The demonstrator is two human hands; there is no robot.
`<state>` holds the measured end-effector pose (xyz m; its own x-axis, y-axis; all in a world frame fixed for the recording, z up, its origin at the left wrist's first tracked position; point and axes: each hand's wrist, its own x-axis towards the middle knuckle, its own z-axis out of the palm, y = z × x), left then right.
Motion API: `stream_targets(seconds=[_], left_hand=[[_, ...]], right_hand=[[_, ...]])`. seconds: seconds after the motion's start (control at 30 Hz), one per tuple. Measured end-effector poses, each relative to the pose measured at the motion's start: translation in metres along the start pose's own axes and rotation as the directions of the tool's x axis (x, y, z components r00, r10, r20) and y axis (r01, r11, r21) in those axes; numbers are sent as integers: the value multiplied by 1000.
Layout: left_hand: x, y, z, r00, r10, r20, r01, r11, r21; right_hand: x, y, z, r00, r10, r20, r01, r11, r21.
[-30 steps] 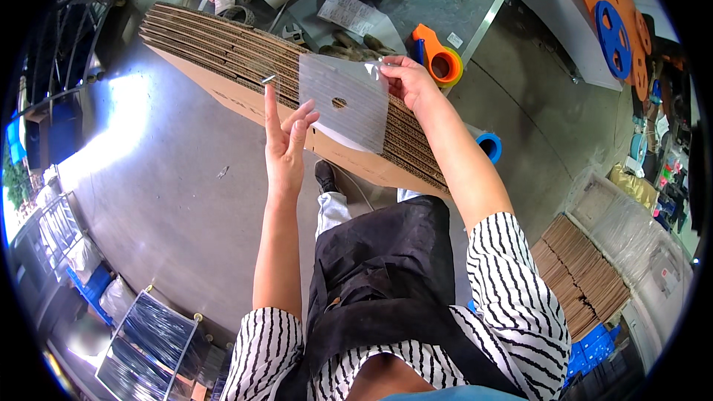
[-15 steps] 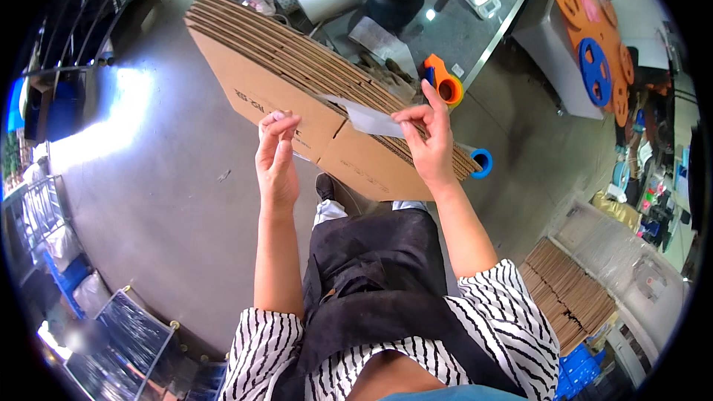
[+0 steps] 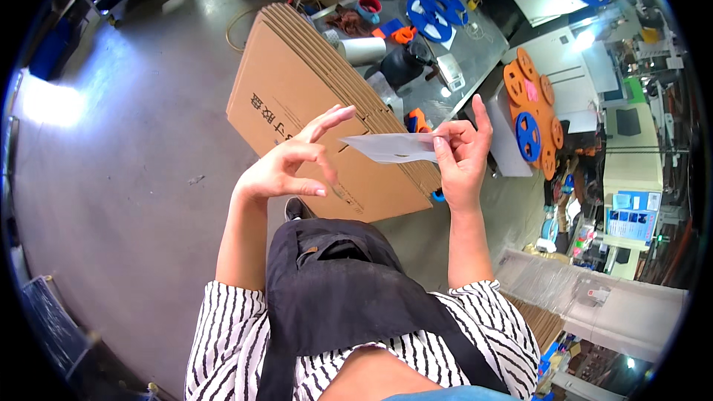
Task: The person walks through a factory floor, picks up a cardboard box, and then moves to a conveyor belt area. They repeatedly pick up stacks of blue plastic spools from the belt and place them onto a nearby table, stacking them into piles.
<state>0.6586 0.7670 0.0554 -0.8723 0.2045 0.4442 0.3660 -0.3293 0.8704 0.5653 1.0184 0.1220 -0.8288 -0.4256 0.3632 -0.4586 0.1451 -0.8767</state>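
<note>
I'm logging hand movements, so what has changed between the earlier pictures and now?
The left hand has turned to point rightward, fingers spread toward the translucent sheet. The sheet, first seen broad side on, now shows as a narrow, tilted strip. The view has swung, showing more of the workbench. Unchanged: the right hand pinches the sheet; the cardboard stack remains in front.

The thin sheet (image 3: 388,150) is cloudy white. The cardboard (image 3: 291,83) is brown, with black marks (image 3: 272,117) on it. The shirt (image 3: 229,330) is white with wavy black stripes, and the apron (image 3: 334,301) is black. The floor (image 3: 134,215) is grey. The jug (image 3: 403,67) is black, and two reels (image 3: 428,20) are bright blue.
</note>
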Motion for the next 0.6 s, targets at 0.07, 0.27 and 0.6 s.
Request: stream_targets(seconds=[0.07, 0.27, 0.6], left_hand=[[-4, 23, -1, 999, 39, 37, -42, 995, 92], [-40, 70, 11, 973, -62, -222, 79, 994, 70], [-107, 132, 55, 846, -108, -522, 165, 984, 65]], right_hand=[[-4, -29, 8, 1000, -5, -3, 5, 998, 64], [-25, -95, 28, 996, -87, -22, 90, 979, 184], [-88, -148, 59, 985, -174, -6, 167, 931, 324]])
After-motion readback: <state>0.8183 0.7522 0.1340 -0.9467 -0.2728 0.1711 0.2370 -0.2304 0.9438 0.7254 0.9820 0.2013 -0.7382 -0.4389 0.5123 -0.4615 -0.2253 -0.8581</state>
